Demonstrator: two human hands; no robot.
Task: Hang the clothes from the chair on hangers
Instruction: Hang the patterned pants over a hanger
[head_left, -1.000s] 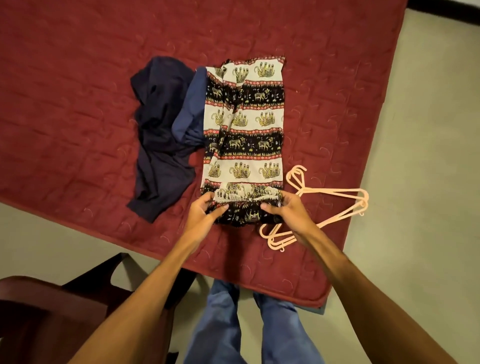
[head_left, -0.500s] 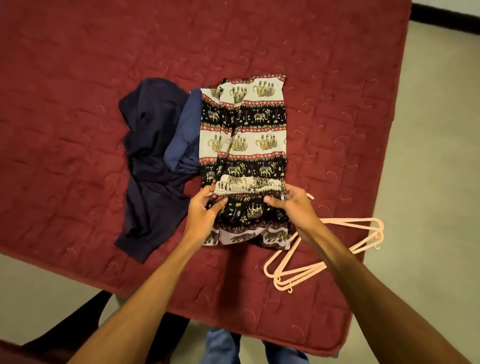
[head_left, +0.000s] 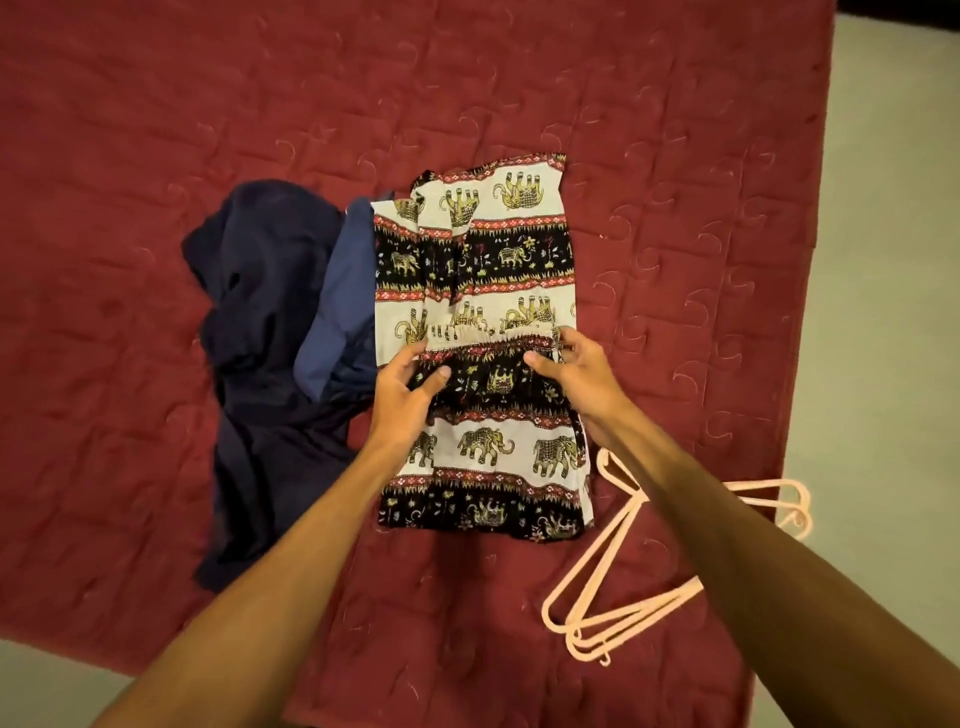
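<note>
Nearest to the person, close to the near right corner of the red quilted mattress (head_left: 156, 130), lies a small stack of pink hangers (head_left: 591, 554). No hand touches them, and the right forearm passes over them.

A little farther in, in the middle of the mattress, lie the elephant-print trousers (head_left: 498, 452), flat and doubled over on themselves. The left hand (head_left: 402, 395) pinches the cloth at the left end of the elastic waistband (head_left: 488, 338), thumb on top. The right hand (head_left: 576, 379) grips the right end of it in the same way. The waistband is stretched between them, above the lower layer.

Beside the trousers, toward the left edge, a blue garment (head_left: 337, 312) and a dark navy garment (head_left: 260, 338) lie crumpled and partly overlapping. No garment is on a hanger yet.

I judge that the step in hand is to fold the trousers into a neat shape for hanging. The next move probably calls for laying the waistband down evenly. Then the right hand is free to take one hanger out of the stack. The hangers seem nested together, so they may come up together.
</note>
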